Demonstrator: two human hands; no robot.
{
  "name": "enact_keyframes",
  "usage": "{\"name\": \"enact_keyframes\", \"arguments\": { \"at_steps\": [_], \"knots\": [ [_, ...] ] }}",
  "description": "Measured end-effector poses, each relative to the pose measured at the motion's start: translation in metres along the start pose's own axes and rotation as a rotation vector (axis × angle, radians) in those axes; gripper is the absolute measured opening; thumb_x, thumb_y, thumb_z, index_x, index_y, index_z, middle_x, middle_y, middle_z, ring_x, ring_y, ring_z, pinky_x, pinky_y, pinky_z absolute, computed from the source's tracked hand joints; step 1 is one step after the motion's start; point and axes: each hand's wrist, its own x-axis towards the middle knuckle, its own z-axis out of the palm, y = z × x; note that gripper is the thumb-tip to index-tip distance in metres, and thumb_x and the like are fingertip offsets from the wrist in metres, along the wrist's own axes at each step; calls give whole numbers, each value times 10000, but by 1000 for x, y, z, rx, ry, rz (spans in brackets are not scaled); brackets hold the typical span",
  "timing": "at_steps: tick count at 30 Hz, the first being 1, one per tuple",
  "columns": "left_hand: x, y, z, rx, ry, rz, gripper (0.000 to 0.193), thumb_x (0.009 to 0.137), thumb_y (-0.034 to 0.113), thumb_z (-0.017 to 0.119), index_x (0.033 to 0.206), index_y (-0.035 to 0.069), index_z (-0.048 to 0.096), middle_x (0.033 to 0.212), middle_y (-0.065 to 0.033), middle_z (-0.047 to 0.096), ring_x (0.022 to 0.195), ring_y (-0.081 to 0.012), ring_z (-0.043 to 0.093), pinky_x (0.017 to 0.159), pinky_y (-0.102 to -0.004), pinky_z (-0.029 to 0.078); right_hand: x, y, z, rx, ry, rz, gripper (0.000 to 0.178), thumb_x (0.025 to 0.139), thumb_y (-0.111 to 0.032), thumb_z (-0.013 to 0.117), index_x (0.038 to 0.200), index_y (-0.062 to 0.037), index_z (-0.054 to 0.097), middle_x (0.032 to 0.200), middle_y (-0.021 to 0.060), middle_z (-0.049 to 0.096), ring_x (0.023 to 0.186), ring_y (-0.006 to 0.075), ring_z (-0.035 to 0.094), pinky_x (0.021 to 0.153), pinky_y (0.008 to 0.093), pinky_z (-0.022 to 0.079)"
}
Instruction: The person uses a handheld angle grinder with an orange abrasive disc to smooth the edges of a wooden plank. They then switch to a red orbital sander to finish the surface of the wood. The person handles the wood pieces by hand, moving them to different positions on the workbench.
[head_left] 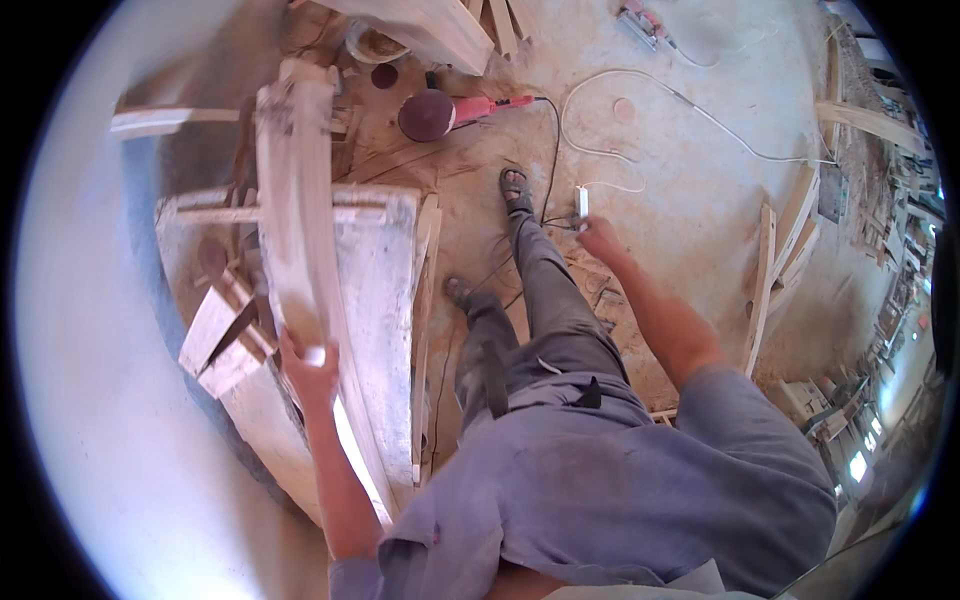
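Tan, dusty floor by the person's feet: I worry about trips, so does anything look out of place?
Yes. A red-bodied power tool with a dark round disc lies loose, its thin black cord passing close beside the dark-sandalled forward foot. Further right, a long pale cable sprawls in a loose curve. Either could catch a step.

Dressed in a loose, muted blue-grey shirt [580, 480] with short sleeves [745, 410] and a small reddish mark [436, 535] toward the left; clad below in darker grey trousers [560, 305] bearing a narrow pale streak [548, 366] near the waist; shod in dark, open-toed strapped sandals [518, 196].
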Motion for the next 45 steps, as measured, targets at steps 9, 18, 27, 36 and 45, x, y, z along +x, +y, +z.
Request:
{"name": "enact_keyframes", "arguments": {
  "at_steps": [9, 18, 27, 36, 45],
  "knots": [
    [133, 133, 40, 73, 288, -115, 928, 703, 322, 967, 1394, -119, 533, 1347, -274, 612, 1234, -381, 602, 1072, -461, 480, 265, -51, 8, -135, -181, -1, 439, 801, -108, 592, 1211, -50, 739, 1105, 270, 742, 1069, 422, 712, 949, 464, 555],
    [117, 123, 34, -160, 353, -124, 735, 793, 196, 881, 1341, -143, 527, 1288, -227, 621, 1104, -316, 622, 951, -432, 531, 461, -11, 65, -489, -212, -44, 410, 878, -125, 526, 1246, -6, 660, 1264, 256, 692, 1174, 406, 671, 992, 507, 545],
    [88, 66, -17, -15, 232, -294, 782, 842, 251, 826, 1400, -146, 447, 1258, -243, 623, 1025, -312, 659, 876, -442, 566, 544, 31, 100, -657, -241, -12, 567, 878, -133, 565, 1445, -136, 575, 1464, 148, 590, 1374, 341, 563, 1126, 546, 443],
    [89, 53, -24, -53, 163, -341, 803, 842, 251, 825, 1420, -142, 429, 1273, -240, 613, 1058, -314, 651, 904, -443, 560, 515, 62, 151, -546, -725, -8, 223, 716, -173, 759, 913, -71, 738, 783, 158, 730, 683, 270, 713, 570, 399, 527],
    [89, 105, 31, -246, 386, -209, 920, 783, 128, 881, 1494, -128, 358, 1408, -247, 527, 1217, -344, 579, 1058, -457, 487, 380, -67, 157, 175, -629, 524, 161, 754, -118, 696, 634, -34, 628, 554, 83, 576, 455, 188, 563, 414, 369, 408]
  ]
}}
